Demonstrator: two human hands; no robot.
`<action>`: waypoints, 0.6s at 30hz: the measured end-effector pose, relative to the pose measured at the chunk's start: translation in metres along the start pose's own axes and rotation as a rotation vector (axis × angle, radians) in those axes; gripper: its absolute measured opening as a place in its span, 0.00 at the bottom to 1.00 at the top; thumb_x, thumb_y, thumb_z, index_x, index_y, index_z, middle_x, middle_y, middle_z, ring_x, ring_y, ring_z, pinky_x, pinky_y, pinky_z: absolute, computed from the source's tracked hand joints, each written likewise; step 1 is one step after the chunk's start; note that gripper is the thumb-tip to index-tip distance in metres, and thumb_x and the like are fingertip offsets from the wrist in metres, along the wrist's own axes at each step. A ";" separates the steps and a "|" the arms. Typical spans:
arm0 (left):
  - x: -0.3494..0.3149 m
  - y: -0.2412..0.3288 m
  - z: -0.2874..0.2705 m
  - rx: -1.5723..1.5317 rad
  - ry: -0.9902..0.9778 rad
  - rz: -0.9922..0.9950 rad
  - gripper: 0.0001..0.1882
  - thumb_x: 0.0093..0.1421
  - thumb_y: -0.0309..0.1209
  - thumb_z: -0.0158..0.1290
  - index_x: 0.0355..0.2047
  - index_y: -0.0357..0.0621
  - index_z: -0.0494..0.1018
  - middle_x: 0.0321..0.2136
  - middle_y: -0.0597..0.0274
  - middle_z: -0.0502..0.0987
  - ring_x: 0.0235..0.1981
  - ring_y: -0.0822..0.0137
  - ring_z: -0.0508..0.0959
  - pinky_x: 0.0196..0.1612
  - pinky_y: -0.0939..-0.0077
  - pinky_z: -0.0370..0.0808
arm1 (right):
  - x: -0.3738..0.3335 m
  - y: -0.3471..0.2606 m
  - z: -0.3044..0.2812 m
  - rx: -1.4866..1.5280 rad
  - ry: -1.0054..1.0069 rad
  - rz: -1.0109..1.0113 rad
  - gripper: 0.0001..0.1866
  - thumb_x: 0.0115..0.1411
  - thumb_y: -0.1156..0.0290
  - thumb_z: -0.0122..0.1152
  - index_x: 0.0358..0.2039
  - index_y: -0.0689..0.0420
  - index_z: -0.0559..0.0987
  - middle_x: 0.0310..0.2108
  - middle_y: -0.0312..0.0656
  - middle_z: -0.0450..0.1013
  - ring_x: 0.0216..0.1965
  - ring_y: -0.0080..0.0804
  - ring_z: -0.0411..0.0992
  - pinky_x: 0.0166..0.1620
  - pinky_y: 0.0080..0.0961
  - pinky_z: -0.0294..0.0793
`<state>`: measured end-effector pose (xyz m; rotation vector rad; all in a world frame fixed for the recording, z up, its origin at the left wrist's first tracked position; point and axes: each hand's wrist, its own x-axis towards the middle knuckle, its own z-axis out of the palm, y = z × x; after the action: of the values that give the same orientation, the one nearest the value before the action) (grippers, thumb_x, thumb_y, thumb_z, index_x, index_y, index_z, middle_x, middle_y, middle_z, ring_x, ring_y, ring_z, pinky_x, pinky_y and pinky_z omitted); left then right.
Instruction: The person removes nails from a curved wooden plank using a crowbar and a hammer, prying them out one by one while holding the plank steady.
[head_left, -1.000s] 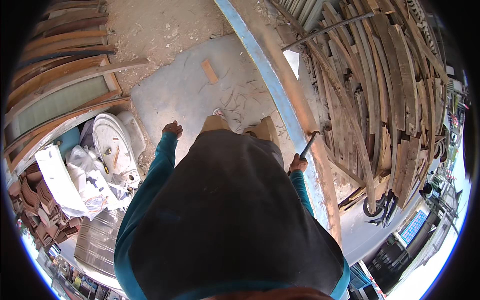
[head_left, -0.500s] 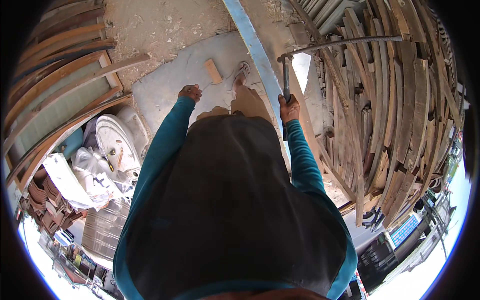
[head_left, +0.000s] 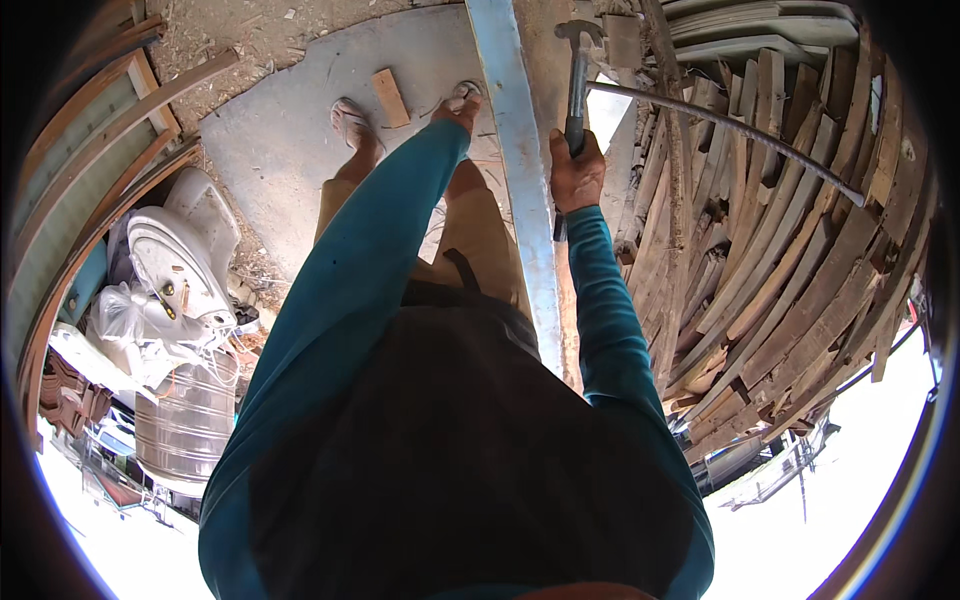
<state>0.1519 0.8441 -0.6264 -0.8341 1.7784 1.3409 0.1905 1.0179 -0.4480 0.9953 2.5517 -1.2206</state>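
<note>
My right hand [head_left: 578, 178] is wrapped round the dark grip of a claw hammer [head_left: 577, 85], its head pointing away from me. The hammer is beside the right edge of a long blue-painted board [head_left: 520, 140]. Over by the board's left side, my left hand [head_left: 457, 113] is closed, its fingers partly hidden; what they hold, if anything, I cannot make out. Just beyond it shows my sandalled right foot [head_left: 464, 92]. A small wooden block [head_left: 390, 97] lies on a grey sheet [head_left: 290, 110] to the left of that hand.
A stack of old timber [head_left: 790, 260] fills the right side, with a ribbed metal rod [head_left: 730, 125] reaching across it toward the hammer. Wooden frames [head_left: 95, 165] lean at the left, near a white ceramic basin [head_left: 165, 255] and plastic bags [head_left: 125, 320]. Wood chips litter the ground.
My left hand has moved right, toward the blue board. My right hand and the hammer have shifted slightly away from me. The view has turned, and both feet now show.
</note>
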 end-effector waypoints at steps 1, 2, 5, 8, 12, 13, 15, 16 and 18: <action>0.000 0.024 0.015 -0.082 -0.052 -0.110 0.28 0.58 0.46 0.60 0.51 0.39 0.70 0.40 0.53 0.77 0.36 0.65 0.78 0.33 0.73 0.78 | 0.003 0.009 0.001 -0.037 0.023 0.036 0.19 0.58 0.56 0.61 0.28 0.63 0.73 0.18 0.45 0.68 0.21 0.36 0.66 0.30 0.35 0.68; 0.000 0.038 0.023 -0.167 -0.082 -0.221 0.31 0.56 0.48 0.61 0.52 0.39 0.70 0.43 0.52 0.76 0.39 0.64 0.78 0.35 0.72 0.79 | 0.007 0.012 0.003 -0.065 0.030 0.062 0.19 0.57 0.57 0.61 0.28 0.63 0.73 0.18 0.45 0.68 0.22 0.36 0.66 0.30 0.34 0.68; 0.031 0.018 0.031 -0.159 -0.106 -0.091 0.36 0.54 0.57 0.58 0.54 0.43 0.70 0.53 0.47 0.69 0.50 0.57 0.72 0.49 0.63 0.70 | 0.017 0.009 0.008 -0.152 -0.057 0.113 0.17 0.56 0.59 0.62 0.30 0.61 0.74 0.23 0.51 0.73 0.27 0.49 0.74 0.34 0.39 0.71; 0.054 -0.003 0.041 0.077 -0.089 0.001 0.37 0.55 0.57 0.57 0.56 0.44 0.69 0.53 0.47 0.69 0.51 0.56 0.72 0.51 0.62 0.70 | 0.021 -0.007 0.004 -0.144 -0.067 0.080 0.16 0.57 0.60 0.62 0.32 0.61 0.73 0.23 0.50 0.73 0.27 0.48 0.74 0.34 0.39 0.72; 0.074 -0.026 0.046 0.034 -0.104 0.061 0.36 0.56 0.54 0.58 0.57 0.43 0.68 0.45 0.52 0.76 0.43 0.63 0.78 0.41 0.71 0.79 | 0.025 -0.011 0.010 -0.009 0.077 -0.026 0.15 0.58 0.61 0.62 0.29 0.60 0.71 0.17 0.39 0.67 0.19 0.26 0.64 0.26 0.28 0.67; 0.079 -0.034 0.047 0.000 -0.109 0.072 0.35 0.56 0.54 0.58 0.56 0.43 0.69 0.45 0.52 0.76 0.43 0.63 0.78 0.40 0.71 0.79 | 0.030 -0.003 0.013 -0.017 0.012 0.035 0.15 0.58 0.61 0.60 0.30 0.60 0.71 0.20 0.45 0.70 0.23 0.36 0.70 0.30 0.33 0.70; 0.087 -0.040 0.051 -0.080 -0.112 0.109 0.34 0.56 0.55 0.58 0.54 0.43 0.71 0.43 0.53 0.77 0.41 0.64 0.78 0.39 0.70 0.79 | 0.039 0.024 0.023 -0.056 -0.087 0.058 0.14 0.58 0.61 0.58 0.31 0.60 0.71 0.24 0.52 0.73 0.28 0.48 0.75 0.34 0.37 0.73; 0.089 -0.042 0.052 -0.105 -0.114 0.122 0.33 0.56 0.55 0.58 0.53 0.43 0.72 0.42 0.53 0.77 0.41 0.64 0.78 0.39 0.69 0.79 | 0.044 0.031 0.022 -0.055 -0.087 0.055 0.14 0.58 0.61 0.58 0.31 0.60 0.71 0.24 0.52 0.73 0.28 0.48 0.75 0.34 0.37 0.73; 0.080 -0.031 0.050 0.346 -0.021 0.406 0.32 0.56 0.57 0.56 0.50 0.44 0.74 0.42 0.54 0.77 0.41 0.63 0.78 0.41 0.66 0.79 | 0.048 0.038 0.018 -0.225 -0.090 0.006 0.14 0.58 0.61 0.57 0.32 0.60 0.71 0.24 0.52 0.74 0.27 0.49 0.75 0.34 0.38 0.73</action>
<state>0.1459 0.8802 -0.7182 -0.2781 2.1590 1.2212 0.1742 1.0465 -0.5029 0.8772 2.5430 -0.9271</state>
